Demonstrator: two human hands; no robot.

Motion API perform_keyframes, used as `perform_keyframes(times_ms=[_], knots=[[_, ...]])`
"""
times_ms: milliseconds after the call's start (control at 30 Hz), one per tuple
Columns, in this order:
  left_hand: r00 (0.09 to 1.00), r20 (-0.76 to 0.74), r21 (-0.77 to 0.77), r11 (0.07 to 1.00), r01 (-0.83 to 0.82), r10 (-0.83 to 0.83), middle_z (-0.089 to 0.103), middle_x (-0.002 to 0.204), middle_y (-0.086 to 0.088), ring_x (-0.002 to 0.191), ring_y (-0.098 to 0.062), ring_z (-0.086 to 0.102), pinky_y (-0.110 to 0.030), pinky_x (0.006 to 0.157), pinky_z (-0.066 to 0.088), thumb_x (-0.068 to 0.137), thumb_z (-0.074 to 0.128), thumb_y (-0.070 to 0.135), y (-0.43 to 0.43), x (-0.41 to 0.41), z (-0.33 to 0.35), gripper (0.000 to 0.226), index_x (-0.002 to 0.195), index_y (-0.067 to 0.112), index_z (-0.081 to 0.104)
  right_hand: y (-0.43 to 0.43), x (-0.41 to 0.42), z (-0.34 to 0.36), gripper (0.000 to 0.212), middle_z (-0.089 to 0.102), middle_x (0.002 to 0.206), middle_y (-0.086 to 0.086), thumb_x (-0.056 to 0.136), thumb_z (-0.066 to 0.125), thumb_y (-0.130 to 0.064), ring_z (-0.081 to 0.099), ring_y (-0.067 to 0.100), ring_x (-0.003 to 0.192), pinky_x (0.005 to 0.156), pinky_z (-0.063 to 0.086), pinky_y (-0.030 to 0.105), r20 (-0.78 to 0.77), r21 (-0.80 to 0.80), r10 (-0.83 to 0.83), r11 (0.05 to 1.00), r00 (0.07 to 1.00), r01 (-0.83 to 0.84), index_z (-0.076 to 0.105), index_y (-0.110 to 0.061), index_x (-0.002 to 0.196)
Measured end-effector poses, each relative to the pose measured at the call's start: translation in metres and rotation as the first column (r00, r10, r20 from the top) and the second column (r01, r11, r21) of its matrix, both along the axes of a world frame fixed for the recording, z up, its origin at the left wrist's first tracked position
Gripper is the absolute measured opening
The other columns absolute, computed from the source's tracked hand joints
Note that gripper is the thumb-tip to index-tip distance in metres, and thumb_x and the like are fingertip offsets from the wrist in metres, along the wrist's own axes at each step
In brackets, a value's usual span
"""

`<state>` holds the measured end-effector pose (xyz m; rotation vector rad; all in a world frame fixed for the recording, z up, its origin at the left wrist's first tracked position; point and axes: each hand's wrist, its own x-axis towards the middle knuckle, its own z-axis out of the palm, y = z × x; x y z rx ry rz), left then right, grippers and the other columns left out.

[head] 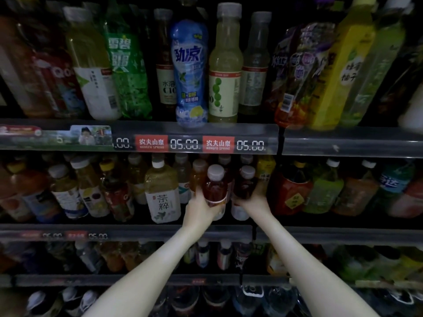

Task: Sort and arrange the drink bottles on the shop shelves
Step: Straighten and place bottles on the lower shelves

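On the second shelf, my left hand (201, 208) grips a red-tea bottle with a white cap (214, 187) around its lower body. Right beside it, my right hand (256, 200) grips a darker red bottle with a white cap (244, 183) from below and from the right. Both bottles stand upright near the shelf's front edge, close together. More bottles stand behind them, partly hidden.
A pale tea bottle with a white label (162, 193) stands left of my hands. A red-labelled bottle (291, 191) stands to the right. The upper shelf holds a blue bottle (191, 72) and several green and yellow ones. A price rail (183, 144) runs above my hands.
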<state>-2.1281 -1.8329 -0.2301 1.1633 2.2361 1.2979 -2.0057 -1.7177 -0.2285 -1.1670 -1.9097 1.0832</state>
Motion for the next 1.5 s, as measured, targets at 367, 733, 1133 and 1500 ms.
perform_keyframes(times_ms=[367,733,1133,1500], knots=[[1.0,0.008,0.006,1.0,-0.017,0.017,0.061,0.117,-0.01,0.105,-0.028,0.06,-0.034,0.084,0.049,0.081,0.073,0.036,0.035,0.022,-0.026,0.064,0.13,0.011,0.04,0.023,0.015,-0.008,0.063,0.056,0.126,0.01,0.082,0.075,-0.025,0.055,0.029,0.118,0.085,0.041,0.025,0.025,-0.001,-0.058,0.998,0.998,0.058,0.041,-0.011,0.133],[0.922,-0.388,-0.136,0.99,-0.049,-0.008,0.042,0.133,-0.015,0.118,-0.03,0.048,-0.039,0.087,0.051,0.091,0.058,0.032,0.01,0.015,-0.01,0.062,0.14,0.007,0.031,-0.001,0.014,-0.017,0.091,0.04,0.137,0.015,0.071,0.085,-0.022,0.039,0.03,0.129,0.103,0.038,0.039,-0.032,0.171,-0.112,0.978,0.993,0.116,0.029,-0.006,0.141],[0.824,-0.566,-0.168,0.974,-0.151,0.03,0.027,0.144,-0.024,0.127,-0.042,0.035,-0.046,0.097,0.044,0.092,0.057,0.023,-0.052,-0.103,0.024,0.068,0.15,0.022,0.023,-0.075,-0.082,-0.009,0.075,0.01,0.157,0.013,0.092,0.052,-0.005,0.015,0.029,0.141,0.112,0.027,0.036,0.268,0.514,0.175,0.806,0.947,-0.294,0.015,-0.027,0.153],[0.794,-0.601,-0.199,0.979,-0.036,-0.092,0.034,0.13,-0.022,0.113,-0.04,0.044,-0.039,0.084,0.05,0.091,0.054,0.009,-0.082,-0.11,0.027,0.052,0.139,0.022,0.036,-0.06,-0.124,0.009,0.063,0.015,0.153,0.02,0.095,0.047,-0.011,0.02,0.04,0.138,0.114,0.025,0.047,0.464,0.344,0.017,0.918,0.886,-0.198,0.021,-0.023,0.151]])
